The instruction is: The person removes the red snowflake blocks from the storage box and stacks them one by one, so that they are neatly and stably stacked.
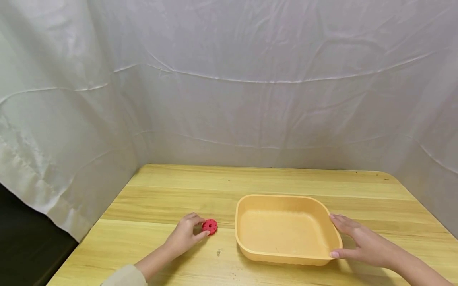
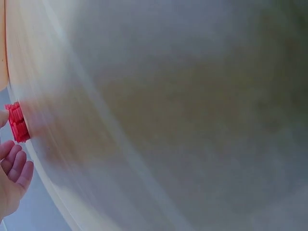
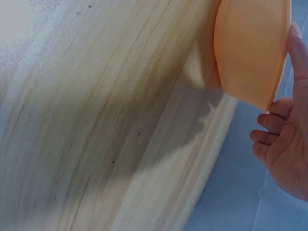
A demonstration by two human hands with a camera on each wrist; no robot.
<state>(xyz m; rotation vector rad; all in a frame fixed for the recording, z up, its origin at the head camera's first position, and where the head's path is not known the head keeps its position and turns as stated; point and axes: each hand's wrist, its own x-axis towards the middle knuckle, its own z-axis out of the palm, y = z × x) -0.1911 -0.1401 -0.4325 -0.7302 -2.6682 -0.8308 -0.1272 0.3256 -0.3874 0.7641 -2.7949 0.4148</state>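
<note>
A small red notched disc [image 1: 209, 227] with a centre hole lies on the wooden table, left of a yellow-orange plastic basin [image 1: 235, 230]. Seen edge-on in the left wrist view, the red piece [image 2: 18, 122] looks layered. My left hand [image 1: 184, 234] pinches its edge between thumb and forefinger. On the basin's right end rests my right hand [image 1: 365, 242], thumb and forefinger spread apart against the rim. The right wrist view shows the basin's outer wall [image 3: 252, 48] beside that hand [image 3: 288, 139], its other fingers loosely bent.
Pale wood table [image 1: 171, 178] with a rounded far edge. White cloth [image 1: 268, 111] hangs behind and at both sides. A dark area [image 1: 28, 238] shows at the lower left. Small dark specks mark the tabletop.
</note>
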